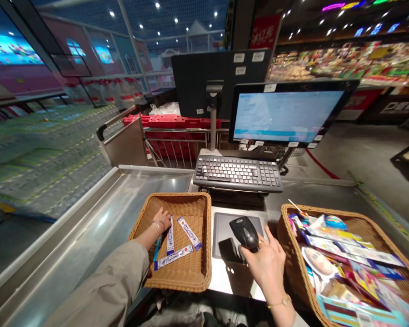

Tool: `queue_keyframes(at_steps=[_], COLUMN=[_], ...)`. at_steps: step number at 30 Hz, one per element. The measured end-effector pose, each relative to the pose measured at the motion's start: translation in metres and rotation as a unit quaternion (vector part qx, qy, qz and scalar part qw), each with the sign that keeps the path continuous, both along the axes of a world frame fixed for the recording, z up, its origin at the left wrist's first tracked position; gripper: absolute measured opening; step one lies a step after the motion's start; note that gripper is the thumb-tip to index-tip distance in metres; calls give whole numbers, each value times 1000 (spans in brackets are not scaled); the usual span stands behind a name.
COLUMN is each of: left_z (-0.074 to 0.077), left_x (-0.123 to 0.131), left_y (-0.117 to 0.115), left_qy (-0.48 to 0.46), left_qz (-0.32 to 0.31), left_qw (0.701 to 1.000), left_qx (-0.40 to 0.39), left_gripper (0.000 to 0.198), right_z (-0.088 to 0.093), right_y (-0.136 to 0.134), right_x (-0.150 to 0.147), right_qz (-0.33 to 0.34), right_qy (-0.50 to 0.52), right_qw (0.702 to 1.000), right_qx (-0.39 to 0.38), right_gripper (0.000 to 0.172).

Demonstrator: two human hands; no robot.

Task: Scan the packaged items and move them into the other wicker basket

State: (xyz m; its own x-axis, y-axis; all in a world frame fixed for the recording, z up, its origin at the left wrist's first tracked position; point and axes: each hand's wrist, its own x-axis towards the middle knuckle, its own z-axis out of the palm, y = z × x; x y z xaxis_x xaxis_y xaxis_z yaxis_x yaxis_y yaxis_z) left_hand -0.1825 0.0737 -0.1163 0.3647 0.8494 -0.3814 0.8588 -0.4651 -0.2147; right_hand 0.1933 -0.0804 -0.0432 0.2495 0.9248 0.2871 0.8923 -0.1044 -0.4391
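Observation:
My right hand [266, 261] is wrapped round a black handheld barcode scanner [244, 231] above a dark grey pad [225, 227] on the counter. My left hand [161, 219] reaches into the left wicker basket [191, 279]; its fingers curl down beside a blue-and-white stick packet [171, 236]. Two more stick packets [189, 232] lie flat in that basket, along with a thin teal item [157, 249] under my wrist. Whether the left fingers grip anything is hidden.
A right wicker basket [288, 245] is heaped with several colourful snack packets [347, 263]. Behind the pad sit a keyboard [237, 172] and a lit monitor [286, 113]. A steel counter [98, 227] slopes left; a red cart [170, 125] stands behind.

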Motion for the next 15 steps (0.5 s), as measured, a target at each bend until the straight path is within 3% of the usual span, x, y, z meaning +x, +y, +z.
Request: queue_keyframes(at_steps=[7, 15], left_z=[3, 27], left_x=[3, 2], left_y=[1, 1], left_qy=[40, 49], left_qz=[-4, 5], left_qw=[999, 999], left_qx=[-2, 0], left_gripper=[23, 19], right_z=[-1, 2], right_y=[-1, -3], right_x=[3, -1], right_qz=[-7, 3], right_qy=[-14, 4], right_qw=[1000, 1000], right_qx=[6, 22], right_gripper=[34, 33])
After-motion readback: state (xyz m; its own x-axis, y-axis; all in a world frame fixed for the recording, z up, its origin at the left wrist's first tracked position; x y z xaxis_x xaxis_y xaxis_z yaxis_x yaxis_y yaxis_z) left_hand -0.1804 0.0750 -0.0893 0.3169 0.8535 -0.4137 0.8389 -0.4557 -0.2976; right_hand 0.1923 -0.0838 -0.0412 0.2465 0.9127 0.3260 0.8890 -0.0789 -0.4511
